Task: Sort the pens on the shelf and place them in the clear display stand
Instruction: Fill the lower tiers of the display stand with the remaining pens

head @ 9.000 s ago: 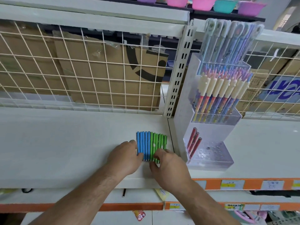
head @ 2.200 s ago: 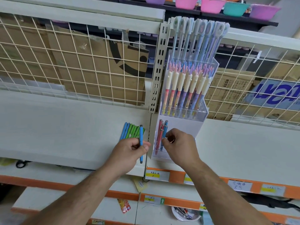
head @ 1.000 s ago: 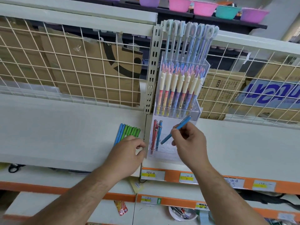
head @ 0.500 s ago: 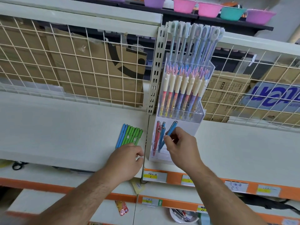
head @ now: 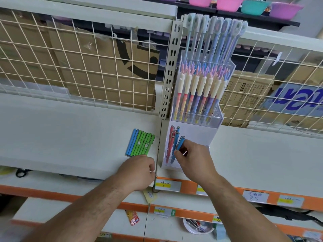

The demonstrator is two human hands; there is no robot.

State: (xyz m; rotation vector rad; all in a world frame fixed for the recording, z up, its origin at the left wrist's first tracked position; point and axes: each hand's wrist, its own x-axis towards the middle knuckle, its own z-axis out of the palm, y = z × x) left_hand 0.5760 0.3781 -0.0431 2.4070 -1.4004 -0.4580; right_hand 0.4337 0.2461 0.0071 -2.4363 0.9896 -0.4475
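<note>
Blue pen drops lower into clear display stand, right hand pinching it; left hand curled by shelf pens, grip unclear; keep pen upright, seat beside others

Pink, teal and purple bowls line the black top shelf; cardboard boxes stand behind the wire grid.

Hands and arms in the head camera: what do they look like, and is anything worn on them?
The left hand and right hand are bare: no gloves, rings, watch or bands show. The forearms are bare too, with dark hair, and no sleeve reaches into view.
</note>
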